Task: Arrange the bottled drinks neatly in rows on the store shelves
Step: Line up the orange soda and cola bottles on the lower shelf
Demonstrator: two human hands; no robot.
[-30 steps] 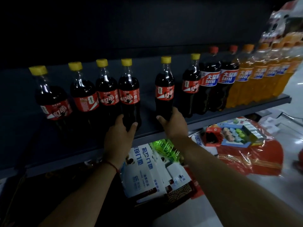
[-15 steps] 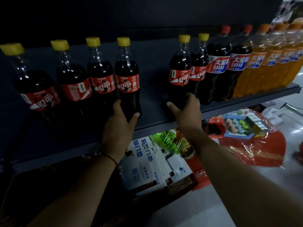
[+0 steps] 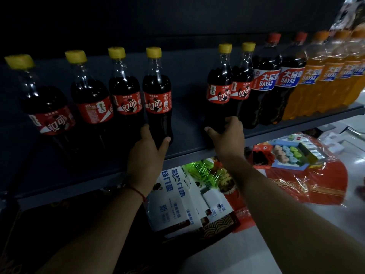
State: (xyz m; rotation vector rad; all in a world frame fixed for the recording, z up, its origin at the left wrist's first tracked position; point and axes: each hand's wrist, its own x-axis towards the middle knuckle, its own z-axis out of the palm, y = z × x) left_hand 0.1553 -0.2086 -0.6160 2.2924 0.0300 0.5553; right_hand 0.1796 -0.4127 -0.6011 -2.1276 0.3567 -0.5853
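Several cola bottles with yellow caps and red labels stand in a row on the dark shelf [image 3: 187, 149]. My left hand [image 3: 147, 155] grips the base of the fourth cola bottle [image 3: 157, 89]. To its right, across a gap, my right hand [image 3: 227, 137] grips the base of the fifth cola bottle [image 3: 219, 86], which stands against the sixth cola bottle [image 3: 242, 84]. Further right come two large dark Dayao bottles [image 3: 264, 82] with red caps, then several orange soda bottles [image 3: 310, 80].
Below the shelf lie white and blue cartons [image 3: 173, 202], a green wrapped pack [image 3: 201, 169] and a red gift box [image 3: 296, 175] under clear film holding pastries. A pale floor [image 3: 246, 254] shows at the lower right. The shelf's back panel is dark.
My right hand has slid the fifth cola bottle rightward until it stands beside the sixth. My left hand has kept its hold on the fourth bottle.
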